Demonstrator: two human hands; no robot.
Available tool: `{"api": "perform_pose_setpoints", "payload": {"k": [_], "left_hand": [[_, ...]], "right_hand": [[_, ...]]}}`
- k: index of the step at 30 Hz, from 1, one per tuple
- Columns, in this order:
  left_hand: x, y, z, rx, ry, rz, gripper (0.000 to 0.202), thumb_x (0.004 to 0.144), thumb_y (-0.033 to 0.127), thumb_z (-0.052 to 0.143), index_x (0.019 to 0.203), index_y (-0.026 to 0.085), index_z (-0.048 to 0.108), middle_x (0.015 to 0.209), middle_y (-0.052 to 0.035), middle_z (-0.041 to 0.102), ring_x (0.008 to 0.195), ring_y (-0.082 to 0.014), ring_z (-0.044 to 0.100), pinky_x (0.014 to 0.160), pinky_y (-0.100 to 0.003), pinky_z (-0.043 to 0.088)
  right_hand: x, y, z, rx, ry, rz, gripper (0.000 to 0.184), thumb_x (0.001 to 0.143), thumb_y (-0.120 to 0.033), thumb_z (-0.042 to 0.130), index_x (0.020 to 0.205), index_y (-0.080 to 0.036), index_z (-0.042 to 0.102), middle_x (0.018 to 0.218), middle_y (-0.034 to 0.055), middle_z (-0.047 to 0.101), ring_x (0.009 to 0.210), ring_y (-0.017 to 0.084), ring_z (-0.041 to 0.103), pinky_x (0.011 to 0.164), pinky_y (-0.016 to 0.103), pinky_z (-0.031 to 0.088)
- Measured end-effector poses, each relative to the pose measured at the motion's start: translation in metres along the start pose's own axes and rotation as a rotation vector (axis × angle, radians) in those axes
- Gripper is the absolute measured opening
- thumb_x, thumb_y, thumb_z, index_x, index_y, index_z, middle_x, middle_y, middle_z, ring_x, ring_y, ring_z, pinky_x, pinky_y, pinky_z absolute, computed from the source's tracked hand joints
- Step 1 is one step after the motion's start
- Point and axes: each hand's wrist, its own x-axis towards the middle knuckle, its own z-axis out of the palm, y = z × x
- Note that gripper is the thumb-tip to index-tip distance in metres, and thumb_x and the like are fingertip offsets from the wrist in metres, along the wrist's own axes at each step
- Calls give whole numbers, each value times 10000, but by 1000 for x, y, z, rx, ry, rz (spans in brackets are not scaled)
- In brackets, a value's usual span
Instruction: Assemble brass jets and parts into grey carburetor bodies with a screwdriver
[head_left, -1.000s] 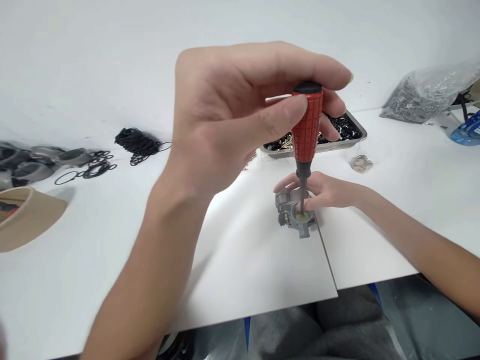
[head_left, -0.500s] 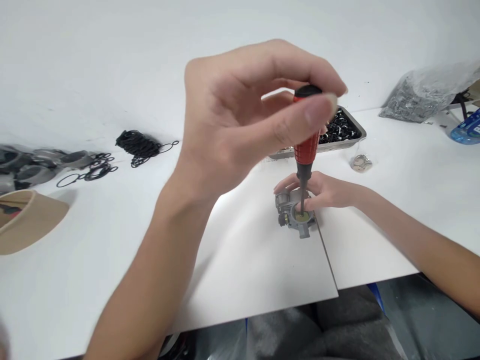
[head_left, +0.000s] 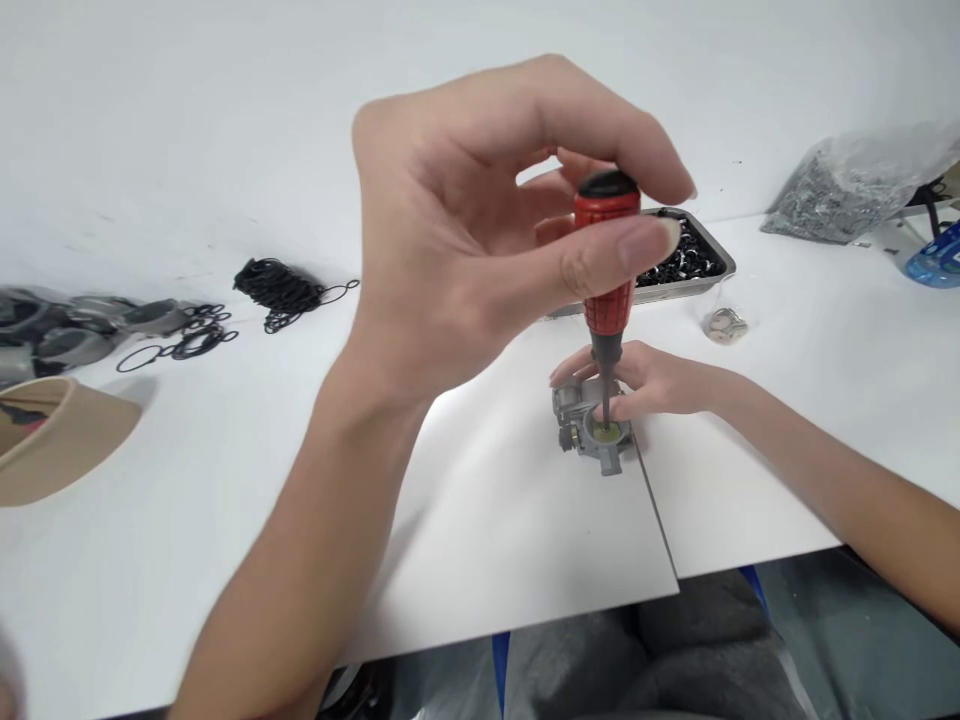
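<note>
My left hand (head_left: 465, 230) is closed on a screwdriver (head_left: 609, 305) with a red grip and black cap, thumb and fingers around the handle. The screwdriver stands almost upright, its shaft going down into the round bore of a grey metal carburetor (head_left: 568, 397). Its tip meets the brass-coloured disc (head_left: 606, 433) inside that bore; any screw under the tip is too small to make out. My right hand (head_left: 660, 385) grips the carburetor from behind and the right, thumb at the bore's rim, and keeps it on the white table (head_left: 510, 540).
Behind the carburetor is a metal tray (head_left: 724, 262) of small black parts. A small clear bag (head_left: 725, 325) and a larger bag of metal pieces (head_left: 814, 200) lie to the right. Black rings (head_left: 277, 290), grey round parts (head_left: 71, 345) and a cardboard ring (head_left: 97, 430) are on the left.
My left hand has shifted slightly up and left, its grip on the handle a little changed, with more of the red grip showing. My right hand and the carburetor have stayed in place.
</note>
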Motion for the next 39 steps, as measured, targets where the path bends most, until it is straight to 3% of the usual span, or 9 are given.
{"api": "perform_pose_setpoints", "payload": {"k": [4, 7, 13, 20, 26, 30, 33, 37, 39], "left_hand": [[-2, 1, -1, -120, -71, -33, 321, 845, 41, 601, 1160, 95, 624, 1042, -2, 674, 921, -195, 703, 758, -341, 641], [-3, 2, -3, -150, -117, -96, 274, 885, 17, 518, 1133, 54, 630, 985, -40, 684, 943, -234, 700, 761, -392, 643], [0, -4, 0, -61, -34, 25, 130, 824, 180, 668, 944, 140, 700, 846, 26, 651, 678, -131, 693, 559, -264, 573], [-3, 3, -2, -136, -122, -106, 238, 919, 108, 528, 1129, 77, 635, 928, -12, 697, 892, -216, 710, 734, -387, 650], [-1, -4, -2, -79, -28, 8, 151, 831, 170, 664, 971, 139, 711, 919, 19, 683, 699, -140, 699, 584, -281, 586], [-2, 0, -3, -88, -69, -60, 253, 894, 84, 558, 1133, 96, 643, 938, 3, 696, 838, -168, 705, 708, -322, 622], [-2, 3, -2, -108, -100, -101, 246, 931, 51, 460, 1092, 66, 645, 946, -20, 696, 920, -196, 703, 778, -360, 632], [-2, 0, 0, -65, -7, -30, 111, 848, 157, 646, 935, 132, 710, 840, 25, 672, 702, -138, 701, 673, -303, 618], [-2, -2, -1, -69, -11, -12, 156, 833, 131, 662, 983, 142, 706, 827, 36, 668, 737, -142, 705, 676, -292, 618]], "right_hand": [[-1, -1, 0, -19, 1, 4, 482, 777, -81, 615, 1245, -181, 558, 1217, 93, 627, 1052, 189, 627, 866, 315, 535], [-1, -2, 0, -30, -3, 10, 475, 777, -77, 609, 1238, -181, 563, 1198, 87, 634, 1042, 185, 628, 873, 315, 531], [0, -2, 1, -19, -1, -3, 472, 776, -84, 609, 1237, -178, 564, 1198, 89, 634, 1050, 189, 626, 856, 312, 536], [-1, -2, 0, -29, -6, 4, 476, 778, -80, 609, 1242, -178, 562, 1245, 95, 613, 1091, 195, 608, 886, 323, 529], [0, -2, 0, -18, 3, -3, 469, 778, -86, 612, 1235, -185, 571, 1242, 90, 617, 1090, 197, 611, 881, 324, 533], [0, 0, 0, -11, -7, -4, 479, 777, -84, 617, 1241, -190, 563, 1254, 86, 610, 1102, 195, 605, 888, 314, 530], [0, -1, 0, -28, -3, 2, 468, 783, -95, 618, 1239, -179, 560, 1254, 90, 608, 1107, 194, 599, 893, 315, 525], [0, -2, 0, -28, 0, 3, 459, 785, -102, 615, 1235, -174, 563, 1236, 97, 615, 1090, 200, 607, 877, 329, 530], [0, -2, 0, -22, -3, 10, 467, 781, -101, 618, 1238, -180, 564, 1228, 93, 620, 1080, 200, 613, 876, 330, 531]]}}
